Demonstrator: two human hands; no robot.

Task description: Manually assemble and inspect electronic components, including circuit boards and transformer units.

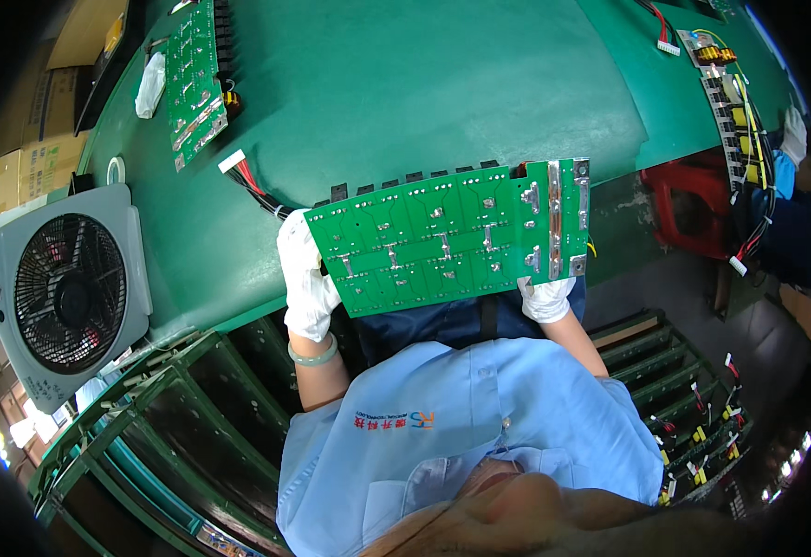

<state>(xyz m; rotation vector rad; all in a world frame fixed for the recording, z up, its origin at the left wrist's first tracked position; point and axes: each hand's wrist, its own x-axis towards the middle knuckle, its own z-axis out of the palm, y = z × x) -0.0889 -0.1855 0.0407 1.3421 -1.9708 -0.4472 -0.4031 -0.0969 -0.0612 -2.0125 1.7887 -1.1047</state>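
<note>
I hold a long green circuit board (442, 237) flat in front of my chest, solder side up, with metal strips at its right end. My left hand (308, 278), in a white glove with a pale green bangle on the wrist, grips the board's left edge. My right hand (546, 299), also gloved in white, grips the lower right corner. A bundle of red and black wires with a white connector (238, 167) trails from the board's left end over the green table (405, 84).
A second green circuit board (194, 79) and a white glove (150, 85) lie at the table's far left. A grey box fan (66, 292) stands left. Green racks (145, 418) sit below left, a rack of boards (693, 418) lower right. Another person's gloved hand (793, 135) works on a board far right.
</note>
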